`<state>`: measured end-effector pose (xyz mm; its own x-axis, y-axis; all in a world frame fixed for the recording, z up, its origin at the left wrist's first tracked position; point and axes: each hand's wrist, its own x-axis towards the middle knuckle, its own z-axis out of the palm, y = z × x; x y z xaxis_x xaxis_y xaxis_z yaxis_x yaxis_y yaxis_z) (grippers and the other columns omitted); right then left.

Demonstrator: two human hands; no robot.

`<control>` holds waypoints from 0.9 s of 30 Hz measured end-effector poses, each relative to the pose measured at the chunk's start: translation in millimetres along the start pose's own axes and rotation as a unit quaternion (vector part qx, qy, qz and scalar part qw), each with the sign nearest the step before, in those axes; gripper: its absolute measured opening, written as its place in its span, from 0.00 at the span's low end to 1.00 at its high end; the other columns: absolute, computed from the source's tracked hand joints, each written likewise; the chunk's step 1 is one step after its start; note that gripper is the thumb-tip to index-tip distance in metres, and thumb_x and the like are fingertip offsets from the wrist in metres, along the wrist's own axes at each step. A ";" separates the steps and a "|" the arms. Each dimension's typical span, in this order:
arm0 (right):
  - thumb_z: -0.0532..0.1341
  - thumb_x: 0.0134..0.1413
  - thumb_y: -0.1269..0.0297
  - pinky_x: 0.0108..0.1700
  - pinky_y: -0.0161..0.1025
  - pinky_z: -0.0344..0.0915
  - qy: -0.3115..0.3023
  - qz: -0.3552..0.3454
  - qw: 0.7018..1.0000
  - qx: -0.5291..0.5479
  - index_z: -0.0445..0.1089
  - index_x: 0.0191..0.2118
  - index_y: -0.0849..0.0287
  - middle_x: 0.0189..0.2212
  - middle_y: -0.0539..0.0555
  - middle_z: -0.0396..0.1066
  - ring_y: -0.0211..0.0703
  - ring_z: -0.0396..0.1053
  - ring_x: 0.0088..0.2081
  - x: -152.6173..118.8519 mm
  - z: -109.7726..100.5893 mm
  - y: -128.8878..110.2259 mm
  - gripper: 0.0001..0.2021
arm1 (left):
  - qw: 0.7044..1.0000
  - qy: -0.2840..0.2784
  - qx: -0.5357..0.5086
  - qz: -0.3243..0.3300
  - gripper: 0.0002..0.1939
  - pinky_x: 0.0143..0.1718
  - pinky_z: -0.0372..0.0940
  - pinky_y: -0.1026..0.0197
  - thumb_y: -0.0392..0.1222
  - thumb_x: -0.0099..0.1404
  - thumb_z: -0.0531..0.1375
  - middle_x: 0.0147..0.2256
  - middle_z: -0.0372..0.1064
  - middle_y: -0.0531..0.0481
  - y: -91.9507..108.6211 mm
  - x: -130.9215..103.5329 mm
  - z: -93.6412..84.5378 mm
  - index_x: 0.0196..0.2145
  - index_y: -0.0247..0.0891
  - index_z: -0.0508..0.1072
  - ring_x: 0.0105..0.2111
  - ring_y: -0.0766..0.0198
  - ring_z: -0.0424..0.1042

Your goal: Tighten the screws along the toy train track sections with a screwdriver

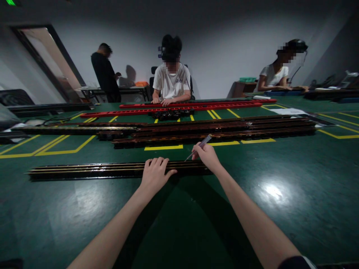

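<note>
A long black strip with thin brass-coloured lines along it (89, 171) lies crosswise on the green table in front of me. My left hand (155, 172) rests on top of the strip, fingers over its far edge and thumb stretched out to the right along the near side. Toward the strip's right end, my right hand (206, 155) is closed around a slim pen-like tool with a clear handle (206, 140). The thin tip of this tool points down and left, at the strip just right of my left hand; whether it touches cannot be made out.
Beyond the strip lie stacked dark strips (224, 129) on the green table (84, 224), which has yellow tape lines (164, 148). Farther off are red slotted rails (129, 111) and a black heap (171, 114). A person (172, 80) sits opposite; two others are at the left and right.
</note>
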<state>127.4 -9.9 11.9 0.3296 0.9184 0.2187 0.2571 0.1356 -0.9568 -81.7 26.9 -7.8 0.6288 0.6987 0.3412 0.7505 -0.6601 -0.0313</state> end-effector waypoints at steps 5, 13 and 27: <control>0.55 0.51 0.64 0.30 0.36 0.66 0.011 -0.001 1.000 -0.002 0.64 0.22 0.58 0.15 0.48 0.68 0.38 0.68 0.20 0.5 -3.2 1.1 0.10 | 1.000 0.000 -0.003 -0.001 0.23 0.51 0.59 0.46 0.55 0.67 0.53 0.46 0.71 0.40 -0.9 -0.3 1.7 0.49 0.34 0.70 0.47 0.50 0.68; 0.54 0.52 0.62 0.30 0.35 0.65 0.020 -0.005 1.000 0.015 0.63 0.23 0.58 0.15 0.47 0.67 0.38 0.67 0.20 -0.8 0.2 4.6 0.10 | 1.000 0.009 -0.010 0.001 0.22 0.51 0.59 0.46 0.55 0.67 0.53 0.46 0.72 0.40 0.0 -0.2 1.4 0.48 0.35 0.71 0.47 0.50 0.69; 0.55 0.56 0.64 0.38 0.38 0.66 -0.016 -0.011 0.999 -0.032 0.66 0.25 0.58 0.19 0.49 0.70 0.40 0.72 0.26 -7.5 7.9 -10.3 0.10 | 0.999 0.027 -0.015 0.011 0.21 0.51 0.57 0.44 0.52 0.66 0.52 0.46 0.72 0.40 -1.0 -0.3 1.5 0.49 0.35 0.71 0.47 0.48 0.69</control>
<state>115.1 -15.3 18.6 0.2941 0.9273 0.2318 0.3211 0.1326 -0.9377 -82.3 27.7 -9.3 0.6327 0.6689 0.3903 0.7298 -0.6836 -0.0115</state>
